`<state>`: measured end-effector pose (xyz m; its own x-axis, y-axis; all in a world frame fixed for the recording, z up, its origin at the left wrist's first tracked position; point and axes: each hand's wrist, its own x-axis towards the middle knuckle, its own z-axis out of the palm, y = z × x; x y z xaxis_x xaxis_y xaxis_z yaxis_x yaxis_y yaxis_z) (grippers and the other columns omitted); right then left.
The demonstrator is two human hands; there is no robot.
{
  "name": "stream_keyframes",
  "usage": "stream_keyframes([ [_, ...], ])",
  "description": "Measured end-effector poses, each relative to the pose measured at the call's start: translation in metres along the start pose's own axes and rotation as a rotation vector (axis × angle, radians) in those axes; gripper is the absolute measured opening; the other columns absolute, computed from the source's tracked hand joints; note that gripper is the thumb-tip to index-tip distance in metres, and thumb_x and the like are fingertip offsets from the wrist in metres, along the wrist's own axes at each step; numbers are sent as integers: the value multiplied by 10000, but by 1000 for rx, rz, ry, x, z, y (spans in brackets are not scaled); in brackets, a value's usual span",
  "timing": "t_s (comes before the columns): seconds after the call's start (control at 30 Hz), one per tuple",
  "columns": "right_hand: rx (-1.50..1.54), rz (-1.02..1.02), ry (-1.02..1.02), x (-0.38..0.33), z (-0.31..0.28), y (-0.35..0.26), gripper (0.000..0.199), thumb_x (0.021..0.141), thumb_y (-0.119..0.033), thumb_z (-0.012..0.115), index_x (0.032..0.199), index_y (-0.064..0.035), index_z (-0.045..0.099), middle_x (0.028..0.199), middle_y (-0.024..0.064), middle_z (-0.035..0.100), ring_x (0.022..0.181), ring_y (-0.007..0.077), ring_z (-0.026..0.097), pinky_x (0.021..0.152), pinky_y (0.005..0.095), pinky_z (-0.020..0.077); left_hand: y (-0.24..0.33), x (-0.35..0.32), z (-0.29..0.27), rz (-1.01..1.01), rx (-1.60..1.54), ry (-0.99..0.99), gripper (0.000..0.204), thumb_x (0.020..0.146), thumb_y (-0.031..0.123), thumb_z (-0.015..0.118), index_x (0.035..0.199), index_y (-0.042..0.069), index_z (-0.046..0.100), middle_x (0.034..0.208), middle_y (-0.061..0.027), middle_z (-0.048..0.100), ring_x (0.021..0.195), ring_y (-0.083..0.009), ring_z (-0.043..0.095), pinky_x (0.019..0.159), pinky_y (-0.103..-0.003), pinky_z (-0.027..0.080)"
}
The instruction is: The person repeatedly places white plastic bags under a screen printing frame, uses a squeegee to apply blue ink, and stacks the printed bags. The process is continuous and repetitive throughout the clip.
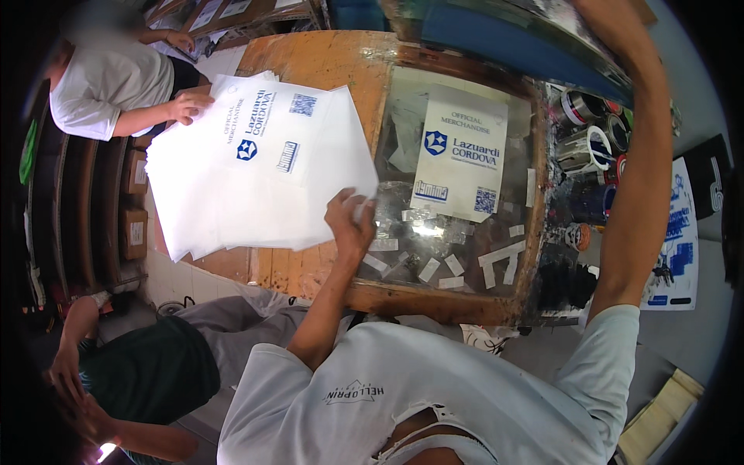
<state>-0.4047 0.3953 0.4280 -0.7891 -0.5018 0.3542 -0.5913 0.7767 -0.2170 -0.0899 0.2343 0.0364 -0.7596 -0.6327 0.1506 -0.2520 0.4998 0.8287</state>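
A fanned stack of white sheets (248, 209), printed in blue and grey on top, lies on the left of the wooden table (310, 58). At the stack's near right corner my left hand (353, 221) has curled fingers, pinching a white sheet's edge. Beside it, one white printed sheet (465, 120) lies flat on a glass panel (395, 267) set into the table. Above the panel's far side a framed screen with a blue surface (480, 35) is tilted up. My right hand (608, 15) reaches to that frame's upper right; its fingers are cut off by the picture's top edge.
Strips of tape (430, 270) are stuck around the glass. Ink cans (585, 147) crowd the table's right. Across the stack, a person in white (116, 89) rests a hand on it. Another person in dark green (155, 376) is at lower left. Shelves (85, 201) line the left.
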Motion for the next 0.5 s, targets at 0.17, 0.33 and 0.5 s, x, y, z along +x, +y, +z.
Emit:
stream_keyframes([
  [0.17,11,-18,-30,-3,-5,-1,616,1011,-572,522,1063,-6,762,1050,212,747,1012,331,700,921,436,531,16,21,52,37,535,-116,554,988,458,586,1394,81,595,1601,-321,310,1531,-523,141,1128,-793,6],
  [0.33,22,-67,-372,4,-29,16,631,1012,-573,508,985,5,760,985,240,739,925,344,710,852,459,553,31,47,126,251,604,-205,696,997,482,556,1544,69,437,1634,-289,268,1538,-503,130,1145,-776,40],
  [0.5,31,-113,-288,4,-20,31,618,1017,-556,505,984,8,756,961,224,730,895,327,698,826,447,553,68,46,189,599,500,-424,697,989,505,567,1542,96,453,1648,-227,288,1552,-449,153,1161,-762,54],
])
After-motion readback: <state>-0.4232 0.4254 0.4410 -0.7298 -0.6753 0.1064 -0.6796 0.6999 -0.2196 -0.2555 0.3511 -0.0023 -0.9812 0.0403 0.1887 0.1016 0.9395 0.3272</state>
